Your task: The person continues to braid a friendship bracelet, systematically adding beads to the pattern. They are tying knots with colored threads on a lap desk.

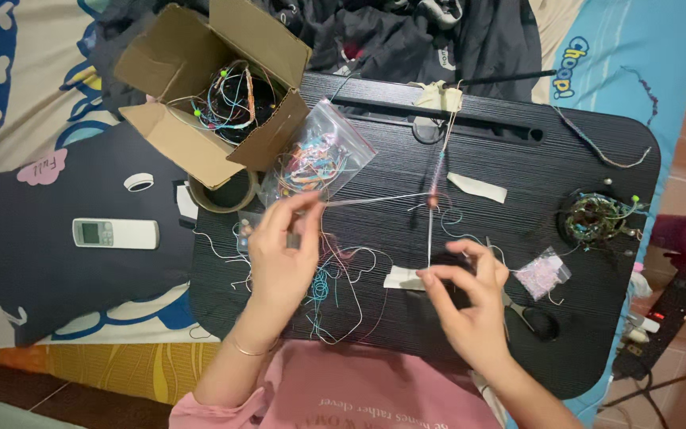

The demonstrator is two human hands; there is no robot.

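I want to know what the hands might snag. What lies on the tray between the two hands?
In the head view, between the left hand and right hand lie loose tangled threads and a tape strip on the black tray.

thread point(375, 199): thin, pale, stretched taut and level, pinched at its left end | braided cord point(432, 230): multicoloured, laid straight near-to-far on the black lap desk, taped down at both ends
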